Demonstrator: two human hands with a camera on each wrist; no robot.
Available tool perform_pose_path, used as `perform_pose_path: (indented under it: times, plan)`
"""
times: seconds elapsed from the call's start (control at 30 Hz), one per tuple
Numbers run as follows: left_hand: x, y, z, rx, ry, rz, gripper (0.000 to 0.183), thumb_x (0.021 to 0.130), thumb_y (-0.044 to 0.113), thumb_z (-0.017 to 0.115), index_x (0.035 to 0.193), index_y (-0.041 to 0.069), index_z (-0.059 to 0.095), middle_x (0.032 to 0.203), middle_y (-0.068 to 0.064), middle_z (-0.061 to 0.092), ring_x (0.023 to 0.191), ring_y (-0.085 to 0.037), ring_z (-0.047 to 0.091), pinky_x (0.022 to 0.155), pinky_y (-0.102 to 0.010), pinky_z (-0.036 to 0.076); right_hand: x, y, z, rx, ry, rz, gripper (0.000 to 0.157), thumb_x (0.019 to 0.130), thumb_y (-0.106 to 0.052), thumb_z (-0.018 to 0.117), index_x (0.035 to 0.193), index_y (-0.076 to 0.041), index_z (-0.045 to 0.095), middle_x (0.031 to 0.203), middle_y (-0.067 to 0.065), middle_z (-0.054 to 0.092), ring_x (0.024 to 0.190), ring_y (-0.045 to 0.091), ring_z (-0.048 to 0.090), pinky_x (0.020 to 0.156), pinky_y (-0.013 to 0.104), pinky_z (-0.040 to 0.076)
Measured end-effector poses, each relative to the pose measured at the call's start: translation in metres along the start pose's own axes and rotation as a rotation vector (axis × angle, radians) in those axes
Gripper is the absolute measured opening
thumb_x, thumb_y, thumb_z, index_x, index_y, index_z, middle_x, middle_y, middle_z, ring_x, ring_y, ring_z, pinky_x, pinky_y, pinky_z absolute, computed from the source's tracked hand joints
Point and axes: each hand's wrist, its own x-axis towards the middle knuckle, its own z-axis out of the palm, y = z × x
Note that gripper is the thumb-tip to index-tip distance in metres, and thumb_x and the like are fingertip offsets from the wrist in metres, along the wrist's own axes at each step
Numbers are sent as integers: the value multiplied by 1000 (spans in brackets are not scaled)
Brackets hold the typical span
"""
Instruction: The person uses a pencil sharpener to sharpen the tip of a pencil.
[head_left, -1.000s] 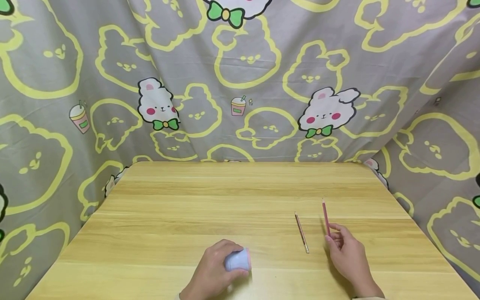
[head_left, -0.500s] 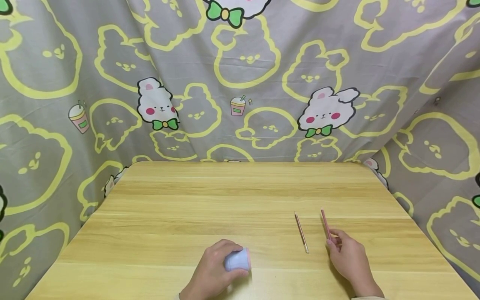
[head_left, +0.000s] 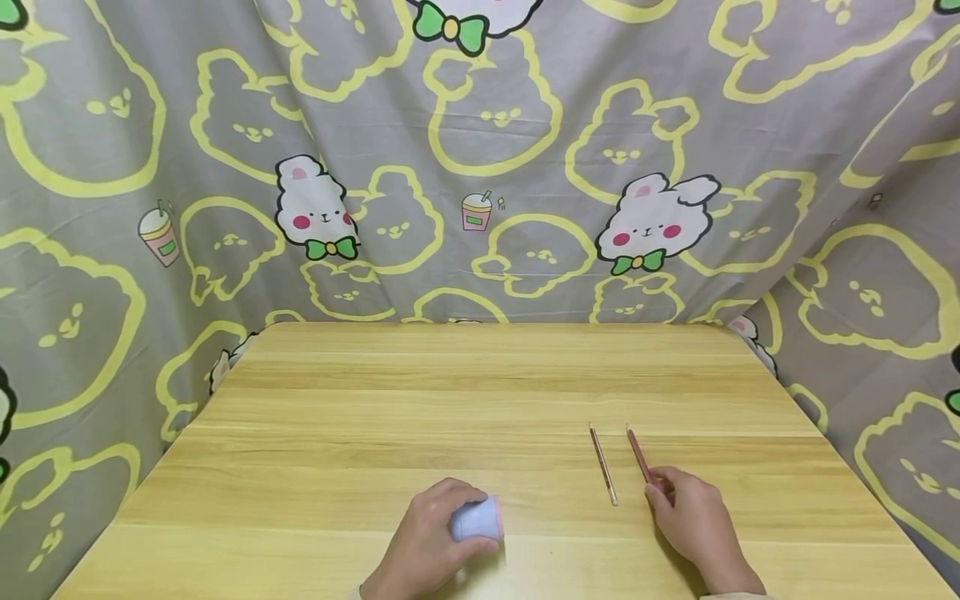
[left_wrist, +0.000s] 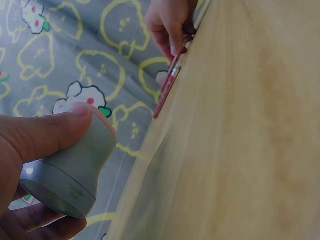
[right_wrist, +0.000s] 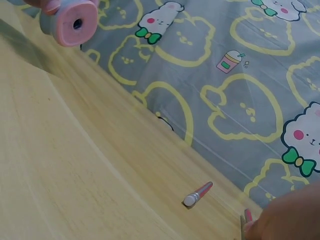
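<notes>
Gripping a small blue tub [head_left: 476, 520] with a pink end, the left hand [head_left: 423, 537] is at the near middle of the wooden table [head_left: 360, 400]. The fingers and thumb hide part of the tub, and the print on its side is too tiny to read. The pink end faces right and has a dark hole. Over on the right, the right hand [head_left: 693, 517] pinches a red pencil [head_left: 637, 453]; its near end is hidden in the fingers. A second pencil [head_left: 603, 465] lies just left of it. Both arms are cut off near the wrists.
</notes>
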Motion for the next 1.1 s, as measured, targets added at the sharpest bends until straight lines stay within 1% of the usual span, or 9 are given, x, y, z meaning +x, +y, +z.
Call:
perform_pose_path:
  times: [0.1,0.27,0.37,0.67,1.1]
  plan:
    - [0,0,0,-5,-2,-3,40,73,23,85,106,8,68,103,2,65,86,-10,59,66,-22,51,0,-2,0,-6,-6,9,24,89,-7,67,109,7,66,81,2,65,64,13,51,55,27,43]
    - [0,0,0,-2,0,2,40,73,23,86,106,8,68,103,1,65,86,-10,60,65,-21,51,-1,-2,0,-1,-1,6,22,89,-6,67,107,5,67,79,1,64,62,14,49,53,26,41]
    - [0,0,1,0,1,4,40,73,23,85,105,8,68,103,1,65,86,-10,60,65,-21,51,-1,-1,1,-1,7,1,20,88,-7,67,105,4,67,79,0,64,62,13,50,53,26,41]
    - [1,1,0,8,-16,-20,41,73,24,85,106,8,68,103,1,65,86,-10,60,66,-21,51,1,-1,1,-3,-2,3,20,89,-7,66,105,4,66,77,0,63,62,13,50,54,28,42]
    - [0,0,0,14,-15,-19,41,73,24,85,106,8,68,103,1,65,85,-10,59,66,-21,51,1,-1,2,-11,10,6,18,88,-8,67,102,3,67,75,-2,62,61,13,50,54,29,41]
